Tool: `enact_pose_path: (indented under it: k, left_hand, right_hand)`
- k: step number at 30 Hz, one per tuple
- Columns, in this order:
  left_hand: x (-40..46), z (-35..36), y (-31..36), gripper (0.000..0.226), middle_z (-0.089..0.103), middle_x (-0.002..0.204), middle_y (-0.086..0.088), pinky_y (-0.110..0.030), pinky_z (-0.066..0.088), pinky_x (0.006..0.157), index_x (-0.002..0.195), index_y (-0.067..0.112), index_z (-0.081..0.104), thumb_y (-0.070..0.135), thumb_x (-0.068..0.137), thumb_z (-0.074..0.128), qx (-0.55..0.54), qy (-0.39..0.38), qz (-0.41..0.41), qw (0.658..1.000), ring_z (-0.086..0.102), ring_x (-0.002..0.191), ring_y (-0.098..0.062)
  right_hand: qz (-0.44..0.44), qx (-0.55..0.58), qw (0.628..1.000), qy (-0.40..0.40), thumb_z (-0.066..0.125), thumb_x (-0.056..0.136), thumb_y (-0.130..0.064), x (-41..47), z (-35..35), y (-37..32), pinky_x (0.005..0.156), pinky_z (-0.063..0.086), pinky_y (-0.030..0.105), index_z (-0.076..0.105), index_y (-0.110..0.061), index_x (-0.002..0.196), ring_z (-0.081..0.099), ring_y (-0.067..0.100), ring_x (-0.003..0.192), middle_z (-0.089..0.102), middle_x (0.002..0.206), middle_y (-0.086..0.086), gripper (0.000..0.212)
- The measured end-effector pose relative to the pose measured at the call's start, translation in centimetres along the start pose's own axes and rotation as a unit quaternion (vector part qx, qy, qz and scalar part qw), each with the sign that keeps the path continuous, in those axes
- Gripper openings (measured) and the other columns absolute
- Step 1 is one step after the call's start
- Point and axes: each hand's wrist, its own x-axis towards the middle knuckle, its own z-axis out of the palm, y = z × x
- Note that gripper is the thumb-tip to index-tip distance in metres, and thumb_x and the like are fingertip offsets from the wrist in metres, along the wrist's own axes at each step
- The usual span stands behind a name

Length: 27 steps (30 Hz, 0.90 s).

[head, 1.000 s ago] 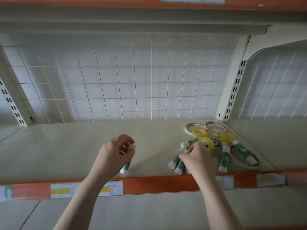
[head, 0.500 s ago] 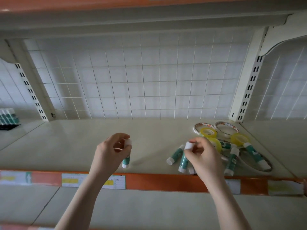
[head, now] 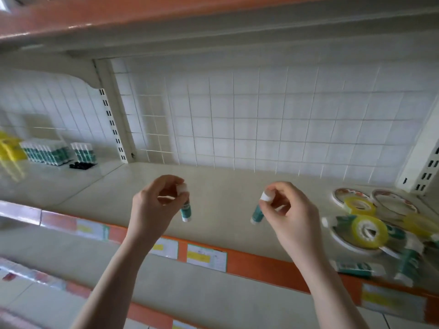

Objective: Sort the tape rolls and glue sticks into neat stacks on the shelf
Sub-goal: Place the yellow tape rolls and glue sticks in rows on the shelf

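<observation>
Cream metal shelf [head: 225, 186] with an orange front lip runs across the view, backed by a white wire grid [head: 261, 119]. Off to the far left, a row of upright glue sticks [head: 45, 153] already stands in order, probably the stack these two are bound for. At the right end lies the unsorted heap: yellow tape rolls [head: 365, 230] and loose sticks, blurred enough that I cannot count them. Both hands hover above the bare middle of the shelf. The left hand [head: 156, 207] pinches a green glue stick [head: 185, 207] by its white cap, hanging down; the right hand [head: 287, 210] pinches a second glue stick [head: 258, 212] the same way, so each can be set upright
</observation>
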Motion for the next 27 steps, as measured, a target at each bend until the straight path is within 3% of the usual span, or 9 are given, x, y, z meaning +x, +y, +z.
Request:
enact_pose_path:
  k: [5,11,20,27]
  left_hand:
    - [2.2,-6.1,-3.7,0.038,0.065,0.075,0.028,-0.003,0.043,0.064,0.081,0.032,0.061,-0.003,0.073,0.072,0.004,0.04,0.008,0.999,0.062,0.066,0.007]
    - [6.0,-15.8,-10.6,0.042,0.063,0.071,0.033,-0.003,0.043,0.065,0.079,0.035,0.06,-0.005,0.072,0.072,0.018,0.09,0.015,0.996,0.06,0.066,0.011]
    - [13.4,-29.1,-21.8,0.041,0.064,0.072,0.03,-0.003,0.043,0.066,0.076,0.036,0.06,-0.004,0.073,0.07,0.039,0.098,0.008,0.994,0.061,0.07,0.008]
    - [17.9,-33.6,-28.8,0.041,0.064,0.074,0.031,-0.003,0.045,0.066,0.077,0.038,0.059,-0.002,0.074,0.07,0.056,0.104,-0.008,0.993,0.061,0.071,0.009]
  right_hand:
    - [-0.014,0.032,0.999,-0.037,0.072,0.071,-0.001,0.4,7.3,-3.8,0.059,0.041,0.016,0.059,-0.019,0.079,0.056,0.006,0.066,0.061,0.075,-0.009,0.024]
    - [-0.015,0.045,0.995,-0.083,0.071,0.069,-0.001,0.5,18.9,-10.1,0.061,0.044,0.025,0.058,-0.022,0.079,0.056,0.008,0.063,0.061,0.075,-0.01,0.027]
    - [-0.011,0.018,0.995,-0.097,0.071,0.071,-0.005,2.3,35.3,-18.6,0.065,0.048,0.035,0.058,-0.02,0.078,0.06,0.021,0.067,0.063,0.073,-0.004,0.021]
    - [0.001,0.009,0.99,-0.138,0.071,0.073,-0.008,6.1,45.1,-21.8,0.065,0.041,0.027,0.064,-0.017,0.086,0.058,0.016,0.069,0.059,0.072,-0.009,0.017]
